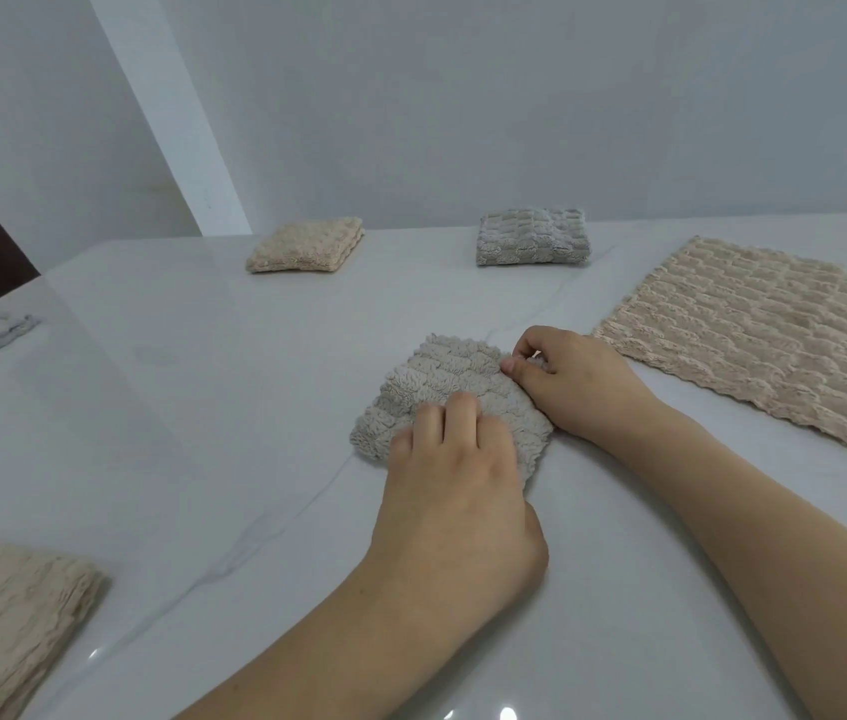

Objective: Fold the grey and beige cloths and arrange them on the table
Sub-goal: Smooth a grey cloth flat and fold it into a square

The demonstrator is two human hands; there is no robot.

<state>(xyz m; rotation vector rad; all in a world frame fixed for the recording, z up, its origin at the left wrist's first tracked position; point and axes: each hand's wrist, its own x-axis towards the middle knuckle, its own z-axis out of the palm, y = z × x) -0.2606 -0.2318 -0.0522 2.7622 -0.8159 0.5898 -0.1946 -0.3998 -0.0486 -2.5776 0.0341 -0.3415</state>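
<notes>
Folded grey plush cloth on white marble table.
Left hand presses it flat-fingered; right hand pinches its far corner.

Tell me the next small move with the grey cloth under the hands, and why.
Probably press it flat and let go. The grey cloth is already a small folded square, the left hand lies on it, and the right hand pinches its far corner. The big beige cloth lies unfolded beside it.
</notes>
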